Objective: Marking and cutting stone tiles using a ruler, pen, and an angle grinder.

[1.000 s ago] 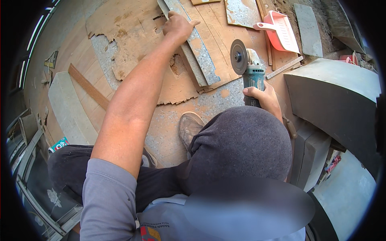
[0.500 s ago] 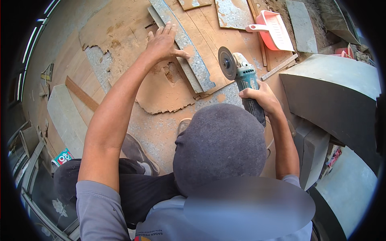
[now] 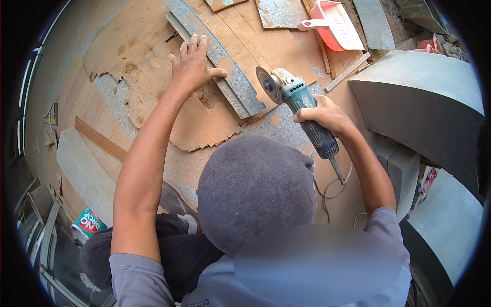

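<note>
In my right hand point(image 3: 327, 116) is a teal and black angle grinder point(image 3: 308, 110), gripped round its body. Its thin round cutting disc point(image 3: 269, 85) stands just right of a long speckled grey plank point(image 3: 232, 69), apart from it as far as I can see. My left hand point(image 3: 192, 66) is open, fingers spread, lying over the plank's left edge, where a narrow pale grooved side point(image 3: 232, 102) shows. Beneath and left of the plank lies a brown sheet with a ragged, broken edge point(image 3: 204, 130). A cable trails from the grinder's rear end.
A pink dustpan point(image 3: 335, 25) lies at the far right beside thin wooden strips point(image 3: 349, 70). Large curved grey panels point(image 3: 419, 79) stand on the right. At left are a brown ribbed strip point(image 3: 99, 138), a pale board point(image 3: 84, 166) and a teal-labelled can point(image 3: 88, 223). Dust covers the floor.
The whole view has shifted slightly. The grinder has come a little closer to the plank, turned so more of its rear end and cable shows. My left hand keeps its place on the plank.
</note>
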`<action>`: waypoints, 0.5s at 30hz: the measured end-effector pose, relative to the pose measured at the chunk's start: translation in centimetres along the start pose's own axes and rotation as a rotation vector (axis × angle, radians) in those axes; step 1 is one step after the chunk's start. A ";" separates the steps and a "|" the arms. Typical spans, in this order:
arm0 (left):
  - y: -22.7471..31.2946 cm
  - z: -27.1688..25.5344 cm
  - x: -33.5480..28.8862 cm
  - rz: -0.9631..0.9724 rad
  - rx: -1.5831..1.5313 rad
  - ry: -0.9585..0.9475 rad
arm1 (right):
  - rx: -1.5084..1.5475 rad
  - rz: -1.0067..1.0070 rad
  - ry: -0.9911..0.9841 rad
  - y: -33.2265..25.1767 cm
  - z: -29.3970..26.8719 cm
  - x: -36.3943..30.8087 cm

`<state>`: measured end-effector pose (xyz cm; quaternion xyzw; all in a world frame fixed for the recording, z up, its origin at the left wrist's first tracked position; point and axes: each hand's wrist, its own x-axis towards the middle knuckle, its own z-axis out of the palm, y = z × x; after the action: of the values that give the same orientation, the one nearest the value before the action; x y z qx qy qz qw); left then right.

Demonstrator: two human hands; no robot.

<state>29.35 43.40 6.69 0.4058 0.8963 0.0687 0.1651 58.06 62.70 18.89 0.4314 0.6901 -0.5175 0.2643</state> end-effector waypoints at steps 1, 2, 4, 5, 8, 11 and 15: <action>0.4 -0.3 0.3 -0.014 0.028 -0.055 | -0.021 -0.010 0.001 -0.1 -0.1 -0.1; 0.7 -0.6 0.6 -0.028 0.055 -0.110 | -0.019 -0.010 0.006 0.1 0.0 0.1; 0.7 -0.8 0.9 -0.027 0.055 -0.132 | -0.025 -0.005 0.002 0.7 0.6 0.8; 0.8 -0.9 0.9 -0.024 0.056 -0.153 | -0.028 -0.005 -0.002 0.8 0.7 1.0; 1.1 -0.8 1.1 -0.029 0.042 -0.178 | 0.004 -0.005 0.006 0.6 1.1 1.2; 1.3 -0.4 0.7 -0.017 0.022 -0.133 | -0.027 -0.003 -0.015 0.5 1.1 1.3; 1.2 -0.5 1.0 -0.008 0.045 -0.127 | -0.036 -0.005 -0.025 0.5 1.1 1.7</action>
<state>29.42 44.90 7.20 0.4094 0.8870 0.0219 0.2126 57.54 62.29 16.95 0.4182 0.6972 -0.5109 0.2793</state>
